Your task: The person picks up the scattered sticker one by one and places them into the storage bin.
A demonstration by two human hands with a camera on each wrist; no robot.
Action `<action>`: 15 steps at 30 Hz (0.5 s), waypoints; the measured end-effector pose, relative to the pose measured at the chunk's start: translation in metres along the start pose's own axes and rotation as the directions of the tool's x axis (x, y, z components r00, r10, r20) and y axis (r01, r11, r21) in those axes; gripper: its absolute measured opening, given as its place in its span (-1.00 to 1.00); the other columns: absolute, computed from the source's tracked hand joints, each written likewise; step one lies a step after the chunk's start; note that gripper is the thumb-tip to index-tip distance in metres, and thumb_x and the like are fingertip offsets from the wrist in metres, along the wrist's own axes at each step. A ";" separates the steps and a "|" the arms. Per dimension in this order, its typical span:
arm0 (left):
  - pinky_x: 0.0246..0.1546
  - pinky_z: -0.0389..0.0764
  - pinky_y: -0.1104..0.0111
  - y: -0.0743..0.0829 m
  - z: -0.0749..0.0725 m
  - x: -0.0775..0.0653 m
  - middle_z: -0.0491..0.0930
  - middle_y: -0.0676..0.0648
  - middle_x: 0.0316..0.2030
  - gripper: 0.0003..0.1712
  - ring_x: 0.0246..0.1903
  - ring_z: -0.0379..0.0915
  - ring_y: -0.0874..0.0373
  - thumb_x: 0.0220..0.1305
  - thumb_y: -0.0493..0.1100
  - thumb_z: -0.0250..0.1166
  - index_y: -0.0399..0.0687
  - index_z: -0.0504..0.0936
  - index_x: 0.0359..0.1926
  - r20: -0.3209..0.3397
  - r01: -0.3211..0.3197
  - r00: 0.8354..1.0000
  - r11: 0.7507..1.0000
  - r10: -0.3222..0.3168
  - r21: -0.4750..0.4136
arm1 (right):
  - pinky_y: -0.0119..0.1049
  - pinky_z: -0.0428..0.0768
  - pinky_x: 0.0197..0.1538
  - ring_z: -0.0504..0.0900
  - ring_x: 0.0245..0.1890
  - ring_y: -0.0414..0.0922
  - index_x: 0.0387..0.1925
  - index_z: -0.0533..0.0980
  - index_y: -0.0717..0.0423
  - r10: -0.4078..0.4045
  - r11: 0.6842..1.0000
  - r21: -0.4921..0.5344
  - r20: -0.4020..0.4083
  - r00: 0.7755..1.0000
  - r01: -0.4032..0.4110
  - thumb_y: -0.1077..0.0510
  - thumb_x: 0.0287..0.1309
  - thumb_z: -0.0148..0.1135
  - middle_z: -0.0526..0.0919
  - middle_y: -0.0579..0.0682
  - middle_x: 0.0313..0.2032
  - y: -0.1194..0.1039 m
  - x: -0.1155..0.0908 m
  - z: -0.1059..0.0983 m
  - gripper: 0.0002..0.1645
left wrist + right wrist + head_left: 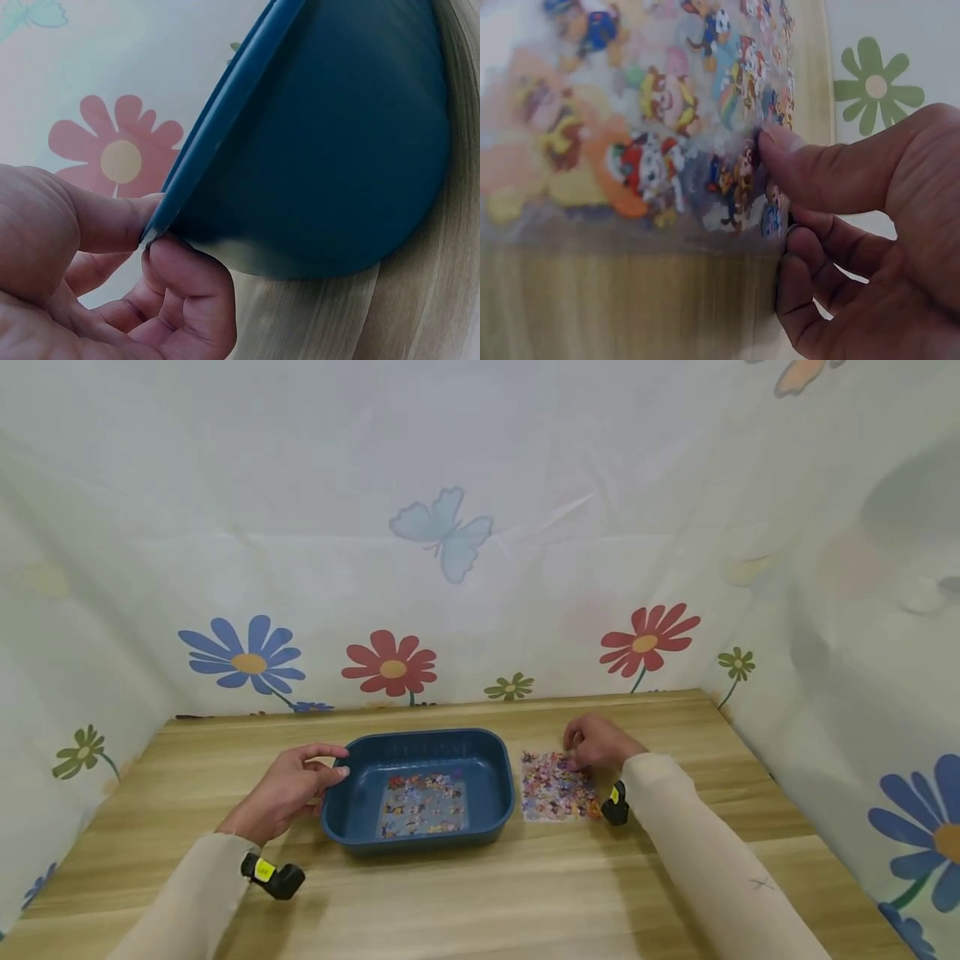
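A blue plastic basin [420,846] with a sheet of small cartoon stickers [422,806] lying on its bottom stands on the table. My left hand [288,789] pinches the basin's rim at its left side. In the left wrist view the thumb lies over the rim [214,135] and curled fingers are below it. To the right of the basin lies a clear sheet crowded with cartoon dog stickers [557,789]. My right hand [596,742] pinches this sheet at its right edge. The right wrist view shows the thumb on top of the stickers [656,172], with the other fingers curled at the edge.
The wood-grain table [420,910] ends at a pale curtain [315,568] printed with flowers and butterflies, which also hangs along both sides. A small black camera [273,875] is strapped to the left wrist, another [617,804] to the right.
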State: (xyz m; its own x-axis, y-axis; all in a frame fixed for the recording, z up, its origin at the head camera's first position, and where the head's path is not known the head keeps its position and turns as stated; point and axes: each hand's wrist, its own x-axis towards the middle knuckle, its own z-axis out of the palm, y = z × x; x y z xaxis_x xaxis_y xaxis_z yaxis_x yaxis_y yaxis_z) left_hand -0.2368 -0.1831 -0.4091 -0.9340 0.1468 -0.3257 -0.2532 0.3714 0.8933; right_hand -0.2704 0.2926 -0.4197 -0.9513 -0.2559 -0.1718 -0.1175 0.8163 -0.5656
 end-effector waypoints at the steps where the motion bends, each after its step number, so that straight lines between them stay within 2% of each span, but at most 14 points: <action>1: -0.35 0.61 0.27 -0.001 0.000 -0.001 0.53 -0.05 -0.26 -0.46 -0.36 0.43 0.07 0.52 -0.17 0.25 -0.12 0.40 0.43 0.000 0.000 1.000 1.000 0.000 -0.002 | -0.28 0.49 -0.27 0.52 -0.35 -0.09 -0.20 0.64 0.24 -0.006 1.000 -0.005 0.007 1.000 0.006 0.36 0.01 0.47 0.63 0.08 -0.31 -0.001 0.000 0.001 -0.74; 8: -0.36 0.64 0.28 -0.001 -0.002 -0.001 0.55 -0.06 -0.24 -0.46 -0.39 0.45 0.08 0.52 -0.15 0.25 -0.12 0.39 0.43 0.002 -0.018 1.000 1.000 0.018 -0.004 | -0.30 0.44 -0.30 0.45 -0.40 -0.11 -0.26 0.56 0.25 -0.004 1.000 -0.006 0.029 1.000 0.004 0.41 0.06 0.42 0.56 0.06 -0.36 -0.006 0.001 0.002 -0.78; 15: -0.36 0.62 0.28 -0.003 -0.001 0.000 0.54 -0.06 -0.27 -0.45 -0.42 0.44 0.08 0.52 -0.15 0.26 -0.13 0.39 0.42 0.000 0.001 1.000 1.000 -0.001 -0.002 | -0.28 0.42 -0.31 0.40 -0.44 -0.11 -0.23 0.53 0.25 -0.015 1.000 -0.008 0.029 0.999 0.015 0.42 0.08 0.42 0.47 0.02 -0.41 -0.004 0.000 0.004 -0.75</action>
State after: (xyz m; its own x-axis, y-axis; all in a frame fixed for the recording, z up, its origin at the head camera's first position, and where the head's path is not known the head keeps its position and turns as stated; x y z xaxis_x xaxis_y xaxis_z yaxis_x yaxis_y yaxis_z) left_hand -0.2363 -0.1853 -0.4116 -0.9337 0.1461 -0.3270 -0.2550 0.3698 0.8934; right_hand -0.2692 0.2873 -0.4204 -0.9407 -0.2833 -0.1867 -0.1343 0.8163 -0.5618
